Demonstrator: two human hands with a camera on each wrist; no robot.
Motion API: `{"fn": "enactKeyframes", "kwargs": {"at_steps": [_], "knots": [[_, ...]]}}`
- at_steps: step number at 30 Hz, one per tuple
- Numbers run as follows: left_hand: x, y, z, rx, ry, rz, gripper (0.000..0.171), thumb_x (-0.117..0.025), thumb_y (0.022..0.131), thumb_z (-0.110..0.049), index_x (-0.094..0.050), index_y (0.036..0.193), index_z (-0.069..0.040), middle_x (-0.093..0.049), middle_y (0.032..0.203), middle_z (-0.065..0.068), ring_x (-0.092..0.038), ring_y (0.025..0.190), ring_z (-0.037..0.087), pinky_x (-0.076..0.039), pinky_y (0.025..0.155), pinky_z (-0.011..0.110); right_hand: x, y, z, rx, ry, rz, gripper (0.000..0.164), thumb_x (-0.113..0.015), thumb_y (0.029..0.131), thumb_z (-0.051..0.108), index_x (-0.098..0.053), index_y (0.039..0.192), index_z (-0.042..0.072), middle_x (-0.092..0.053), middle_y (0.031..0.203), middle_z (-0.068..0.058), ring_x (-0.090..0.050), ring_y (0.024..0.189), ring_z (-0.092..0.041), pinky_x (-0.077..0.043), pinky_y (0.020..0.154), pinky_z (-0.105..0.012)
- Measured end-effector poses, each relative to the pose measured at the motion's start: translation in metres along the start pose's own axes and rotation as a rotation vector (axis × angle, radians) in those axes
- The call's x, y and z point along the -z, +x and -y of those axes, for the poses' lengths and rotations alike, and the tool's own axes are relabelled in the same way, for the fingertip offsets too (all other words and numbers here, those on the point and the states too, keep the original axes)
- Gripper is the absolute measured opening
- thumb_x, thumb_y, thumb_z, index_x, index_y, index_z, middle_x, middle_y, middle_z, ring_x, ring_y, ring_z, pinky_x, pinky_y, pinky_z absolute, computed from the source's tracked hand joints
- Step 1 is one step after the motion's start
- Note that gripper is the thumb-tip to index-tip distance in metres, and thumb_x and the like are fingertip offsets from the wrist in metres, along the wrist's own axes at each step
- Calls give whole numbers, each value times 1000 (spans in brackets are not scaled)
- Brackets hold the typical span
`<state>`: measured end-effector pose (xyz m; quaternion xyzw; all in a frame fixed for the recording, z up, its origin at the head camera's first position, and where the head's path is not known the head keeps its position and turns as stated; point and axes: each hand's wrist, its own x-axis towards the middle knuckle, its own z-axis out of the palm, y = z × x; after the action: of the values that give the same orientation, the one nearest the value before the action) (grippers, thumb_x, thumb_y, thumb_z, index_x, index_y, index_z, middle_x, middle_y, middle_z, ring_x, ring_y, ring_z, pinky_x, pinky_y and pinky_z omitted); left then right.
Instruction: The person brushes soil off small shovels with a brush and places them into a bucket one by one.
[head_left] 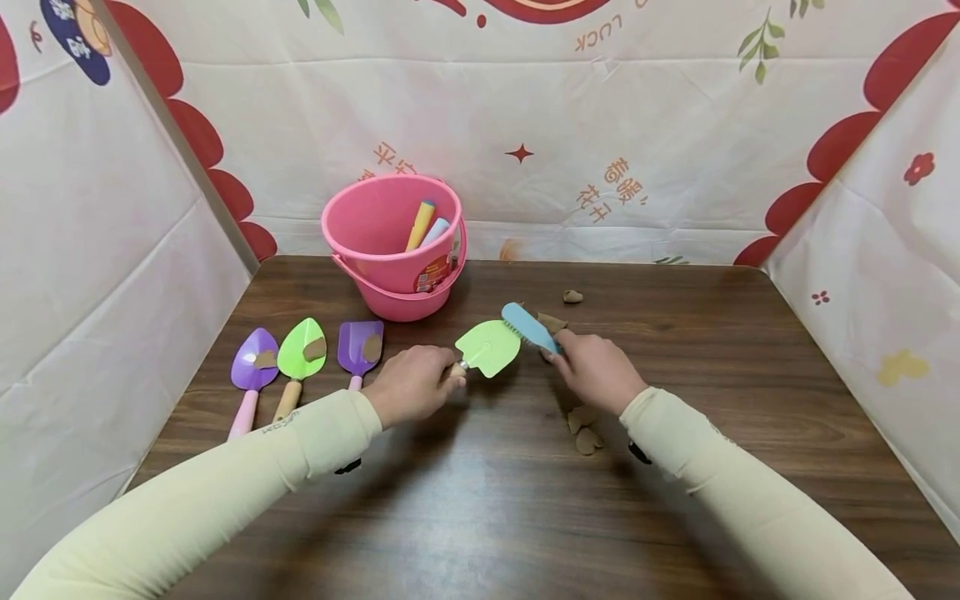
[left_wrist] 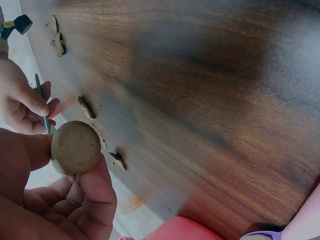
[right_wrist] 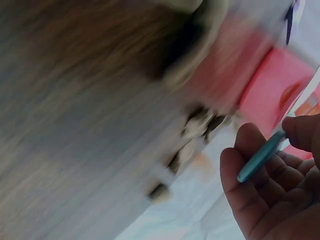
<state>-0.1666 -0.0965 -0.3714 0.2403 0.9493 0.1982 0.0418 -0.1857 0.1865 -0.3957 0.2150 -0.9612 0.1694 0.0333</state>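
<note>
My left hand (head_left: 414,383) grips the wooden handle (left_wrist: 76,148) of a light green trowel (head_left: 489,347), its round butt end facing the left wrist camera. The trowel's blade points right, over the table. My right hand (head_left: 597,369) pinches a small light blue brush (head_left: 529,327) between thumb and fingers. The brush head overlaps the right edge of the trowel blade in the head view, bristles toward the lower left. Brown curled flakes (head_left: 552,322) lie beside and behind the right hand, and more brown pieces (head_left: 588,441) lie nearer the front.
At the back left stands a pink bucket (head_left: 393,304) holding a yellow-handled tool (head_left: 421,225) and a light blue one. Left of it lie a purple spade (head_left: 360,354), a green trowel (head_left: 302,358) and a purple trowel (head_left: 253,367), each bearing a brown flake. Printed cloth walls surround the table.
</note>
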Motion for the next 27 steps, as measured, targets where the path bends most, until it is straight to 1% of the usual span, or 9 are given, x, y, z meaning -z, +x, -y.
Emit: {"fn": "enactKeyframes", "kwargs": {"at_steps": [2,4,8,11,13,16,20,23,27], "knots": [[0,0,0,-5,-4,-1,14,-70,93,-25,-64,92,-13,-56,78,-1,-53,74,18,-46,68,38,4,0,-3,-27,-2,2,11,-61,99,15,-57,99,5,-54,66,-1,-45,50,-14,-37,47,-31],[0,1,0,-4,-9,1,15,-70,94,-26,-66,97,-12,-58,81,-2,-54,76,17,-47,69,37,8,-1,0,-15,-13,-14,11,-62,99,15,-57,98,4,-53,67,-1,-44,50,-13,-37,47,-30],[2,2,-1,10,-24,2,20,-70,94,-26,-68,105,-9,-60,85,-1,-55,77,17,-48,71,36,15,-8,28,133,-32,-83,11,-65,96,13,-59,99,3,-55,70,0,-44,51,-11,-40,48,-29],[2,3,-2,21,-33,22,17,-70,94,-27,-65,95,-11,-56,79,0,-53,75,17,-46,69,35,14,-14,49,252,-76,-108,12,-68,94,12,-58,94,6,-52,70,2,-44,53,-10,-42,48,-29],[1,3,-2,27,-36,34,18,-70,94,-27,-61,88,-12,-53,75,0,-51,72,17,-45,66,35,9,-16,56,279,-98,-98,15,-69,93,12,-55,91,8,-49,68,4,-43,52,-9,-42,48,-29],[-2,2,-1,12,-23,31,21,-70,94,-27,-58,82,-14,-51,71,-1,-50,70,17,-44,65,35,-2,-17,53,242,-89,-61,17,-70,92,12,-53,89,10,-48,67,6,-43,52,-10,-42,48,-30],[-4,-1,0,-16,-8,15,19,-70,93,-25,-59,81,-16,-51,69,-2,-51,71,17,-44,65,36,-12,-13,38,151,-29,-9,12,-67,95,15,-57,97,9,-52,69,5,-46,54,-11,-41,49,-30],[-5,-2,2,-27,-9,5,16,-70,93,-24,-60,83,-16,-52,69,-4,-51,71,18,-45,65,37,-12,-9,23,73,8,33,12,-64,97,16,-58,100,6,-52,69,2,-46,53,-11,-40,48,-29],[-2,-3,2,-35,-16,-7,17,-68,94,-25,-60,81,-17,-52,69,-5,-52,70,17,-45,65,37,-8,-2,1,-23,24,52,12,-61,99,16,-56,97,6,-52,66,-1,-46,51,-14,-39,47,-30]]}}
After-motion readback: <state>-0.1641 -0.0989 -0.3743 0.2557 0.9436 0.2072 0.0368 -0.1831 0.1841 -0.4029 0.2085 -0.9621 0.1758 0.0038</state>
